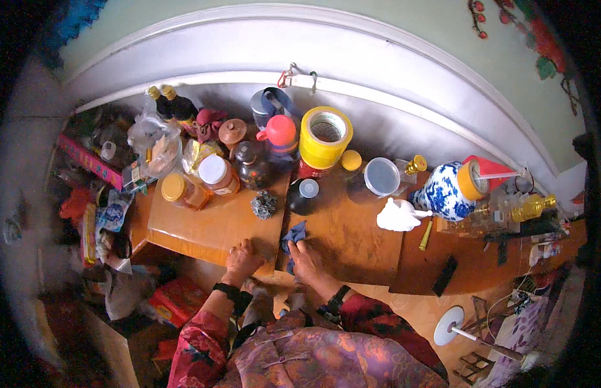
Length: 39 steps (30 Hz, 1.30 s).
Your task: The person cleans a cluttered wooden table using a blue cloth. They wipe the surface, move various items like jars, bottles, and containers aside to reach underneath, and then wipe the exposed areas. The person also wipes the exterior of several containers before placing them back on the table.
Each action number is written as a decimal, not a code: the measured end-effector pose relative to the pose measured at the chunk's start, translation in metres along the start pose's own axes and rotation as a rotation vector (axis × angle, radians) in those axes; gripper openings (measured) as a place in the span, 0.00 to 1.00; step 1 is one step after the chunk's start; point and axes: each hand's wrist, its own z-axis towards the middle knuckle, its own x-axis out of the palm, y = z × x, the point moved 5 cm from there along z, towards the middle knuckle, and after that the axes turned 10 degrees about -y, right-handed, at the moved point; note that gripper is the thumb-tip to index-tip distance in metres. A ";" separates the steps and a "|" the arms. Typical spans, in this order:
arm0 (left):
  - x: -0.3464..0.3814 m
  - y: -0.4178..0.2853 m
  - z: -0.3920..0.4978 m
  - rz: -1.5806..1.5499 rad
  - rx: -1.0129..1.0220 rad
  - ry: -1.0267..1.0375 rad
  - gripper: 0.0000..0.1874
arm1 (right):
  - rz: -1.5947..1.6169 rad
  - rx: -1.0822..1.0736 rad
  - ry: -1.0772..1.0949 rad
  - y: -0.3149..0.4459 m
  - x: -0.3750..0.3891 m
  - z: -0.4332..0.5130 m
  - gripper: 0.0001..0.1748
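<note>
My right hand (305, 259) grips a dark blue cloth (293, 237) on the wooden tabletop (349, 242), near the front edge. To its left, my left hand (243, 259) rests on the raised wooden board (208, 233) with fingers bent and nothing visible in them. Beyond the hands lie a grey metal scouring ball (264, 204) and a dark round container with a pale lid (304, 196). Two jars, one yellow-lidded (183, 191) and one white-lidded (218, 174), stand on the board beside a dark ceramic pot (252, 167).
Yellow tape rolls (325, 136), a clear-lidded tub (382, 177), a white figurine (401, 214) and a blue-and-white vase (443, 194) stand behind and rightward. Plastic bags (157, 143) and dark bottles (181, 109) crowd the back left. A round white stand (449, 326) is at the lower right.
</note>
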 end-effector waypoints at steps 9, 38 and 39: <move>-0.009 -0.005 -0.003 -0.016 -0.041 -0.016 0.42 | 0.221 0.188 0.018 -0.008 0.020 0.018 0.30; 0.000 0.003 0.004 -0.111 -0.134 0.095 0.40 | 0.238 0.207 -0.246 -0.072 -0.027 -0.048 0.36; 0.000 0.002 0.004 -0.102 -0.101 0.066 0.39 | 0.411 0.311 -0.240 -0.079 -0.028 -0.072 0.36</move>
